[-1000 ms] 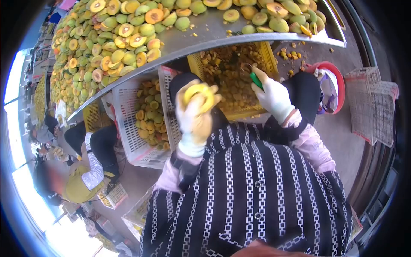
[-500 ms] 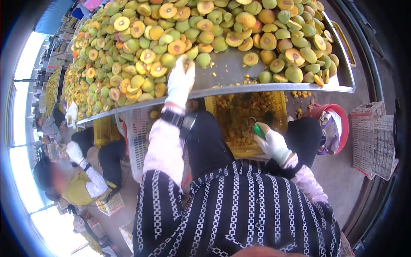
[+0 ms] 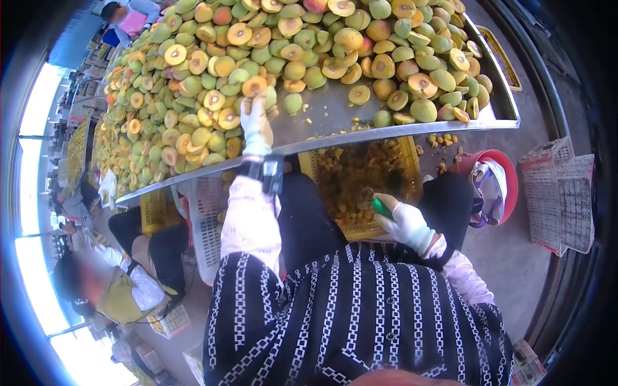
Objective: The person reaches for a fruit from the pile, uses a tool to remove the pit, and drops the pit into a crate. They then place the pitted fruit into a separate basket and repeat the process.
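Note:
My left hand (image 3: pixel 257 123), in a white glove, reaches over the near edge of the metal table (image 3: pixel 328 116). Its fingers are curled at the heap of halved yellow-green fruit (image 3: pixel 187 83), against an orange-fleshed half (image 3: pixel 255 85); whether they grip it is hard to tell. My right hand (image 3: pixel 407 225), gloved too, is closed round a green-handled tool (image 3: pixel 381 208) with a thin metal loop at its end. That hand is above my lap, beside a yellow crate (image 3: pixel 412 168) of fruit pieces under the table edge.
A red bucket (image 3: pixel 508 186) with cloth in it stands at the right, near stacked pale crates (image 3: pixel 557 193). A white crate (image 3: pixel 205 225) is left of my legs. A co-worker (image 3: pixel 125 283) sits at the left; another person (image 3: pixel 132 19) is at the top left.
The view has shifted slightly. My left hand's fingers have curled in at the fruit. My right hand still holds the green tool, over the crate's near side.

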Tool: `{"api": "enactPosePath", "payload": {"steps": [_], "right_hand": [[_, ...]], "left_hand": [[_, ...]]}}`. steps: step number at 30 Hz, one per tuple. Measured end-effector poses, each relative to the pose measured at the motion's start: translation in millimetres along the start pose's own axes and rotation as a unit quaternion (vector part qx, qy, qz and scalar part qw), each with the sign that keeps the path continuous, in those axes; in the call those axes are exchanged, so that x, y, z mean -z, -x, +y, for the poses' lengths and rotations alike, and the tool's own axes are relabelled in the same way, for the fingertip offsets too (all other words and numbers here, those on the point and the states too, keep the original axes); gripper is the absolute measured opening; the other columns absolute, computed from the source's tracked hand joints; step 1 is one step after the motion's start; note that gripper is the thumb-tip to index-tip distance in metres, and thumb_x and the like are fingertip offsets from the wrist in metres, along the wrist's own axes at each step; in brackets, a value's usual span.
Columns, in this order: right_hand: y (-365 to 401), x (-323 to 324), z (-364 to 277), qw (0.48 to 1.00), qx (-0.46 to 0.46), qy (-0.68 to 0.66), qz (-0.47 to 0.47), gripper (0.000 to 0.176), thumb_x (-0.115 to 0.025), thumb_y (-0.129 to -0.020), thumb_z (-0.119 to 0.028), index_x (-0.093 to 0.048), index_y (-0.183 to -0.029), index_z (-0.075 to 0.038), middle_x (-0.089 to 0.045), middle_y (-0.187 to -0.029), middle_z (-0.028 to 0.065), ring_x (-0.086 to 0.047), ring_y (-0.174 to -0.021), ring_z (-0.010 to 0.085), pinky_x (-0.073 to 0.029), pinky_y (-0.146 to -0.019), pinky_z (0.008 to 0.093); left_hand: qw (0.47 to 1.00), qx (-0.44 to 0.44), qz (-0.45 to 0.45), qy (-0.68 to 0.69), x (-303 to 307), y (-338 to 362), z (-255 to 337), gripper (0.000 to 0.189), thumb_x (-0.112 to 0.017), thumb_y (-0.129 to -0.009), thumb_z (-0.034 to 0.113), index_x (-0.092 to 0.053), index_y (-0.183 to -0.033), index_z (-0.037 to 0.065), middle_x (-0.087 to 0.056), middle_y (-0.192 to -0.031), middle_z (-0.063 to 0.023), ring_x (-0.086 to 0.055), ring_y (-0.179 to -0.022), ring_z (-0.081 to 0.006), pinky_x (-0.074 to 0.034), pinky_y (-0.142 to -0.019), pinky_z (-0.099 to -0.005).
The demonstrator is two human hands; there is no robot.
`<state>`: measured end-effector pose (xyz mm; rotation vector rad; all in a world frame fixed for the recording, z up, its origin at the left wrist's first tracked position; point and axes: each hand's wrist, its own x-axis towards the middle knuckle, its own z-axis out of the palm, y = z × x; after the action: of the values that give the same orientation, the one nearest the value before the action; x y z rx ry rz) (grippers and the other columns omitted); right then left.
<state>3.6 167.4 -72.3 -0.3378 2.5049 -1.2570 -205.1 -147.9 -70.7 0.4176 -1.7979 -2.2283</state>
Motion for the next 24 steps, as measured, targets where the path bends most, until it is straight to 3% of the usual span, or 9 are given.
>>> {"api": "enactPosePath", "payload": {"steps": [1, 3, 5, 7, 8, 11, 15, 21, 24], "right_hand": [[2.2, -1.4, 1.2, 1.000, 0.008, -0.015, -0.005, 0.041, -0.063, -0.086, -0.027, -0.054, -0.122, -0.010, -0.066, -0.085, 0.0189, -0.065, -0.080, 0.0358, -0.052, -0.070, 0.0400], [3.0, -2.9, -2.4, 0.997, 0.044, -0.058, 0.002, 0.044, -0.065, -0.086, -0.023, -0.052, -0.126, -0.010, -0.066, -0.094, 0.0189, -0.065, -0.089, 0.0350, -0.052, -0.075, 0.0376], [2.1, -5.8, -8.7, 0.988, 0.125, -0.075, 0.049, 0.046, -0.065, -0.086, -0.020, -0.051, -0.128, -0.009, -0.066, -0.095, 0.0187, -0.064, -0.091, 0.0352, -0.052, -0.078, 0.0369], [6.4, 0.9, -34.4, 0.991, 0.101, -0.063, 0.067, 0.047, -0.065, -0.085, -0.018, -0.051, -0.128, -0.008, -0.066, -0.094, 0.0188, -0.065, -0.087, 0.0350, -0.052, -0.075, 0.0365], [9.4, 1.6, -42.8, 0.989, 0.107, -0.057, 0.087, 0.046, -0.065, -0.085, -0.018, -0.051, -0.128, -0.007, -0.066, -0.094, 0.0190, -0.066, -0.086, 0.0349, -0.052, -0.075, 0.0365], [18.0, 3.3, -57.4, 0.982, 0.125, -0.030, 0.136, 0.047, -0.066, -0.083, -0.016, -0.051, -0.127, -0.006, -0.066, -0.092, 0.0180, -0.066, -0.083, 0.0348, -0.052, -0.073, 0.0366], [35.5, 18.4, -75.2, 0.966, 0.214, -0.004, 0.147, 0.049, -0.069, -0.079, -0.012, -0.054, -0.125, -0.007, -0.063, -0.081, 0.0145, -0.064, -0.070, 0.0320, -0.052, -0.064, 0.0363], [56.2, 28.0, -87.5, 0.947, 0.213, 0.112, 0.211, 0.046, -0.069, -0.079, -0.013, -0.054, -0.121, -0.002, -0.062, -0.077, 0.0112, -0.063, -0.062, 0.0298, -0.050, -0.054, 0.0360], [60.2, 28.6, -89.3, 0.944, 0.212, 0.141, 0.211, 0.044, -0.071, -0.077, -0.011, -0.056, -0.117, -0.002, -0.063, -0.076, 0.0113, -0.062, -0.059, 0.0282, -0.049, -0.052, 0.0350]], "left_hand": [[0.999, 0.015, -0.036, 0.038, 8.3, 17.6, 9.8, 0.034, -0.061, -0.088, 0.029, -0.055, -0.112, 0.005, -0.066, -0.096, -0.0075, -0.064, -0.079, -0.0176, -0.052, -0.068, -0.0282], [0.963, 0.012, -0.184, 0.195, 20.8, 60.3, 22.9, 0.050, -0.058, -0.088, 0.025, -0.045, -0.133, 0.005, -0.059, -0.120, -0.0130, -0.060, -0.107, -0.0325, -0.049, -0.095, -0.0414], [0.878, 0.043, -0.328, 0.347, 19.5, 104.4, 36.0, 0.057, -0.058, -0.088, 0.020, -0.037, -0.140, 0.008, -0.050, -0.134, -0.0149, -0.048, -0.124, -0.0380, -0.043, -0.103, -0.0441], [0.850, 0.053, -0.334, 0.405, 18.7, 145.7, 34.5, 0.064, -0.056, -0.087, 0.013, -0.029, -0.145, 0.011, -0.036, -0.147, -0.0138, -0.031, -0.135, -0.0406, -0.039, -0.108, -0.0454], [0.880, 0.056, -0.295, 0.369, 15.9, 164.2, 37.0, 0.068, -0.054, -0.087, 0.007, -0.025, -0.148, 0.013, -0.025, -0.153, -0.0118, -0.025, -0.138, -0.0401, -0.036, -0.109, -0.0452], [0.823, 0.091, -0.293, 0.478, 7.1, 197.9, 24.1, 0.063, -0.054, -0.086, 0.005, -0.031, -0.144, 0.009, -0.031, -0.150, -0.0091, -0.037, -0.133, -0.0371, -0.042, -0.104, -0.0418], [0.776, 0.176, -0.304, 0.524, -15.0, 226.0, 28.2, 0.059, -0.058, -0.087, 0.020, -0.036, -0.141, 0.006, -0.041, -0.139, -0.0153, -0.049, -0.120, -0.0331, -0.048, -0.097, -0.0406], [0.796, 0.240, -0.246, 0.499, -44.3, 253.8, 28.1, 0.054, -0.048, -0.093, 0.044, -0.052, -0.129, 0.005, -0.055, -0.123, -0.0187, -0.052, -0.115, -0.0338, -0.046, -0.096, -0.0438], [0.882, 0.206, -0.174, 0.386, -58.1, 264.6, 36.3, 0.052, -0.043, -0.095, 0.049, -0.058, -0.118, 0.004, -0.062, -0.109, -0.0162, -0.060, -0.101, -0.0303, -0.048, -0.089, -0.0407]]}}
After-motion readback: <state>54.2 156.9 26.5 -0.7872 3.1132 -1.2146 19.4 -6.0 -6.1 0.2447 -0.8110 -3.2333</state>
